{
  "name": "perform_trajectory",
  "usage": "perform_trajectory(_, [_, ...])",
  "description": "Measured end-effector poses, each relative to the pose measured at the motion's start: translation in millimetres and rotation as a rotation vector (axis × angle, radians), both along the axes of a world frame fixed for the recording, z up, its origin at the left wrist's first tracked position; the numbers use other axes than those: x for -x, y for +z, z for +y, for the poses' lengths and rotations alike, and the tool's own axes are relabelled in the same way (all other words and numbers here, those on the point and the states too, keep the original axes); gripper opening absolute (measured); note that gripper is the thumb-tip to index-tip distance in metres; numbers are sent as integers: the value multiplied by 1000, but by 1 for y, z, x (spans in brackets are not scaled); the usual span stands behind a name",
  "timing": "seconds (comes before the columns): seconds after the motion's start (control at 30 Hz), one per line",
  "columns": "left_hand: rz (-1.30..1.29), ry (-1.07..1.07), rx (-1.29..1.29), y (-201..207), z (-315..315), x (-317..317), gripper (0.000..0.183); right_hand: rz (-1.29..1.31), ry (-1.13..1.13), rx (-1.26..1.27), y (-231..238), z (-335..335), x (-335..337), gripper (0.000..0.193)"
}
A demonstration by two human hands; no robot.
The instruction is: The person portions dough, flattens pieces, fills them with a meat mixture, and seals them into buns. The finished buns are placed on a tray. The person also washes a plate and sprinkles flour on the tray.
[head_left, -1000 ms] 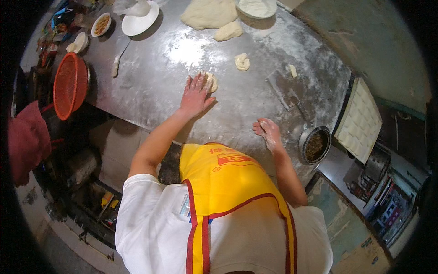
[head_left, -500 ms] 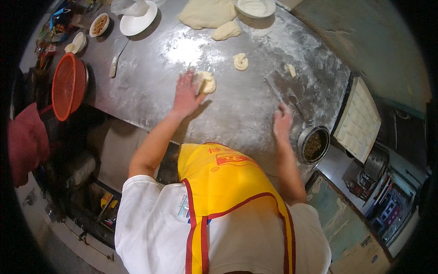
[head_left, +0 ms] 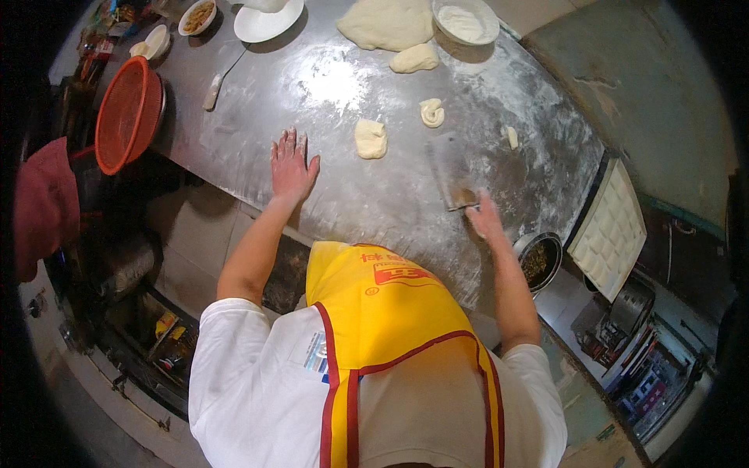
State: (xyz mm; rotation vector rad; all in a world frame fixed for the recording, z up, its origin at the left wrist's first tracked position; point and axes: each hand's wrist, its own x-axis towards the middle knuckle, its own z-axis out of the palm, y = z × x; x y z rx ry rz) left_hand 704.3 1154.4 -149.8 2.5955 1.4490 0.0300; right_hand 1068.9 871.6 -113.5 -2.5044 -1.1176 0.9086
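My left hand [head_left: 292, 173] lies flat on the floury metal worktop [head_left: 335, 207], fingers apart and nothing in it. To its right sits a flattened lump of dough [head_left: 370, 139], apart from the hand. At the right, my right hand [head_left: 488, 218] has its fingers closed at the near end of a flat, wide-bladed dough scraper [head_left: 446, 168], which is smeared by motion. Beyond the blade is a small coiled piece of dough [head_left: 431, 113]. A little dough scrap [head_left: 512, 138] lies farther right.
Farther back are a big dough sheet [head_left: 382, 22], a dough lump [head_left: 414, 58] and a bowl of flour [head_left: 466, 25]. An orange basket [head_left: 125, 117] stands left; a pot of dark filling [head_left: 538, 261] and a white moulded tray [head_left: 611, 234] are right. A thin-handled spatula [head_left: 212, 92] lies back left.
My left hand has come off the dough lump and moved left onto the worktop. My right hand has swung the scraper leftward. The whole view has shifted slightly.
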Motion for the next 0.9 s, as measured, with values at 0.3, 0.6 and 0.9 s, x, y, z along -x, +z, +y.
perform_trajectory(0.3, [-8,2,-3,-5,0,2,61,26,32,-35,-37,120,76,47])
perform_trajectory(0.6, [-33,17,-10,-5,-1,1,61,84,-98,5,-27,101,68,49])
perform_trajectory(0.9, [-238,83,53,-17,0,-7,52,194,109,-70,-29,80,75,45])
